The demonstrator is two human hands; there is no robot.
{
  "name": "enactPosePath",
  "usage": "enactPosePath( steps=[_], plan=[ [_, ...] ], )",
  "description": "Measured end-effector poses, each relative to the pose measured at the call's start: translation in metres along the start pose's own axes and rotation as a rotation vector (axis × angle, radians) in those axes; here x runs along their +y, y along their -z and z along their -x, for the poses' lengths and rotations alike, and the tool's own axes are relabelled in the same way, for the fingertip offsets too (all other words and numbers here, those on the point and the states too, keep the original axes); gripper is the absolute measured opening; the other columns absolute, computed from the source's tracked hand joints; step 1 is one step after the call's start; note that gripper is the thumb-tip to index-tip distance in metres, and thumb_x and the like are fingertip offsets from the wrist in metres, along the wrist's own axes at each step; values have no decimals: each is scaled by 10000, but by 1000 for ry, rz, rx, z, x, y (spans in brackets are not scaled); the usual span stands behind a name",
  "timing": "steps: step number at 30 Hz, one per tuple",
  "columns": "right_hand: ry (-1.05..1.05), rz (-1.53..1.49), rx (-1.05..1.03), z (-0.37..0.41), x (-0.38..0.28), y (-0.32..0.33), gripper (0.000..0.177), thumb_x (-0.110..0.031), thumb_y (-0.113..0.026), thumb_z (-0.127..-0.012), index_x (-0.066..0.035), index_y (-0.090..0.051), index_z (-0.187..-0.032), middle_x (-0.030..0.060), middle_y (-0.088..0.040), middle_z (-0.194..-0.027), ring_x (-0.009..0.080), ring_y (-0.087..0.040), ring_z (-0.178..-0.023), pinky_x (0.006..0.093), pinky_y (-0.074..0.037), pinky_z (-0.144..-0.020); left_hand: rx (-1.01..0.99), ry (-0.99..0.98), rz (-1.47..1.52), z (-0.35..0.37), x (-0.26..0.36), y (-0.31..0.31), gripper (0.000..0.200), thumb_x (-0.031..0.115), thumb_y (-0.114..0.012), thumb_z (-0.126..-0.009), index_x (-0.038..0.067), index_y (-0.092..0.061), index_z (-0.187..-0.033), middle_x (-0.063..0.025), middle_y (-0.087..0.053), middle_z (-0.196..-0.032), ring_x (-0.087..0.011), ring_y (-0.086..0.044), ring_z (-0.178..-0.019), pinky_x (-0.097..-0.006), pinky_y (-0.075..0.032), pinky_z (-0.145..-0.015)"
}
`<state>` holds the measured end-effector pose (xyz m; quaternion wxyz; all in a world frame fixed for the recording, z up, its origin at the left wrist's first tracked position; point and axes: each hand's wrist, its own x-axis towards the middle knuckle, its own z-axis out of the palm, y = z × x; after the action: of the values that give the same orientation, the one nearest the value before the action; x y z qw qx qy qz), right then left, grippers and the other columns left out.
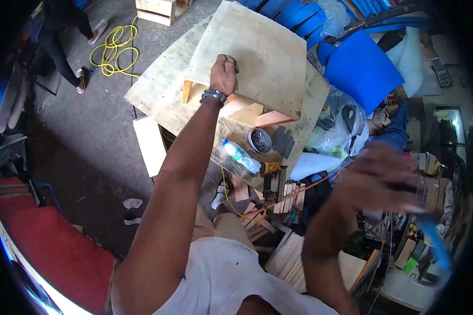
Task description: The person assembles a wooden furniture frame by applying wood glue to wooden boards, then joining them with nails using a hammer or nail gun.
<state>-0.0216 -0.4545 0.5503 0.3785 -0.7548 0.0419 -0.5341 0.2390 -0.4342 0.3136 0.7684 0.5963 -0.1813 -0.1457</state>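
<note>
My left hand (224,76) is closed, its knuckles resting on the pale plywood panel (257,50) near its front edge. Wooden side pieces (276,119) show beneath that panel, which stands on a larger plywood sheet (160,79). Whatever the left fingers enclose is hidden. My right hand (378,181) is raised off to the right and smeared by motion. From its fingers a blurred blue object (436,244) trails downward; I cannot tell its kind. Just in front of the panel are a round tub of dark nails (260,140) and a plastic water bottle (242,156) lying on its side.
A yellow cable (115,50) lies coiled on the floor, near another person's legs (63,50). Blue foam sheet (362,71) and clear plastic bags (344,123) crowd the right. Wood offcuts (257,223) lie below the table; a red cushioned surface (47,236) is at lower left.
</note>
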Motion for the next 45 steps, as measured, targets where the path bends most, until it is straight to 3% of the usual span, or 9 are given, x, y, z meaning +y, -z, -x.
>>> enactPosePath(
  steps=[3,5,8,13,18,21,28,33,45],
  plan=[
    [-688,895,-552,157,92,-11,361,-390,-488,-966,-53,-605,-910,47,-579,-711,181,-543,-601,318,-460,-561,-19,-29,-96,2,4,0,263,254,-462,-996,30,-575,-921,-48,-599,-726,-135,-545,-654,-294,-466,-624],
    [-93,1240,-434,169,112,3,342,-356,-500,-968,-38,-608,-906,56,-615,-741,201,-567,-620,335,-477,-574,-29,-25,-170,1,-20,-17,249,239,-457,-1006,34,-582,-942,-38,-581,-710,-123,-529,-630,-294,-464,-596],
    [-826,623,-230,41,35,11,307,-294,-561,-972,-17,-577,-839,42,-551,-701,131,-508,-620,329,-411,-524,-67,16,-122,9,-7,-10,229,235,-460,-1012,38,-572,-978,-27,-552,-689,-111,-507,-607,-289,-458,-570],
    [104,-78,3,-39,-27,20,264,-304,-561,-949,-63,-563,-1054,129,-564,-878,227,-553,-679,377,-446,-572,-66,-17,-28,3,2,-6,217,240,-462,-1011,40,-543,-1032,-21,-534,-682,-102,-491,-601,-281,-454,-568],
    [-970,709,-587,182,92,8,444,-356,-540,-936,-88,-533,-1290,248,-599,-1115,361,-622,-778,454,-493,-653,-38,-49,-148,5,-8,0,212,233,-469,-1005,37,-551,-1017,-29,-555,-712,-119,-518,-627,-293,-465,-590],
    [-138,930,-700,162,139,53,537,-374,-537,-938,-84,-463,-1384,284,-537,-1265,428,-629,-850,487,-491,-724,-61,-55,-103,-6,-21,-6,191,217,-455,-1004,54,-551,-1025,-28,-551,-738,-130,-526,-633,-302,-469,-588],
    [73,-72,-9,-26,-14,15,580,-376,-539,-941,-46,-421,-1403,269,-541,-1272,421,-623,-879,485,-488,-755,-91,-50,-50,1,-2,-4,182,147,-414,-981,37,-524,-1074,-36,-536,-682,-126,-515,-588,-301,-469,-582],
    [-1013,754,-603,192,67,-2,612,-377,-540,-944,-18,-392,-1417,258,-545,-1277,416,-619,-900,483,-486,-776,-111,17,-188,6,15,-5,213,191,-448,-985,31,-523,-1105,-93,-628,-785,-173,-599,-684,-323,-498,-648],
    [-1147,340,-204,204,-8,46,244,-266,-612,-939,-26,-595,-979,-16,-532,-700,64,-492,-607,256,-390,-524,-604,95,-10,-11,-3,25,53,23,-661,-894,16,-710,-912,-52,-706,-935,-105,-624,-853,-247,-505,-805]
  ],
)
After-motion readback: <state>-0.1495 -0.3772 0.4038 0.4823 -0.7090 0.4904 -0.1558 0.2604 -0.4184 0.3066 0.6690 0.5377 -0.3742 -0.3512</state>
